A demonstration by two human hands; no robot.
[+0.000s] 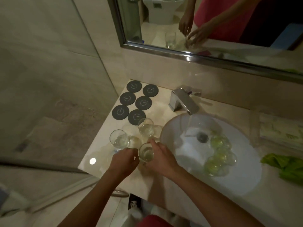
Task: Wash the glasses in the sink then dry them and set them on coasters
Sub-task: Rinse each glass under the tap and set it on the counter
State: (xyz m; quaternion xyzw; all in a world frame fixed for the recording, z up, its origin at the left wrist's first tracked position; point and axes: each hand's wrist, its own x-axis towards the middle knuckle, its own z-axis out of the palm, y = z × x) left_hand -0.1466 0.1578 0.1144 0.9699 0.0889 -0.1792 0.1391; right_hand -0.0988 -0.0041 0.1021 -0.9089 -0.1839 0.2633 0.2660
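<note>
gripping a clear, round glass (146, 152) that stands upright on the glossy cream stone tabletop (98, 154), the right hand (159, 157) curls its fingers (153, 142) around the far side, while the left hand (125, 158) sits just beside it with fingers bent, though whether they touch the glass is unclear. beyond stand two more glasses (146, 127), then six dark round coasters (127, 98); rightward, more glasses lie in the white basin (242, 181).
</note>
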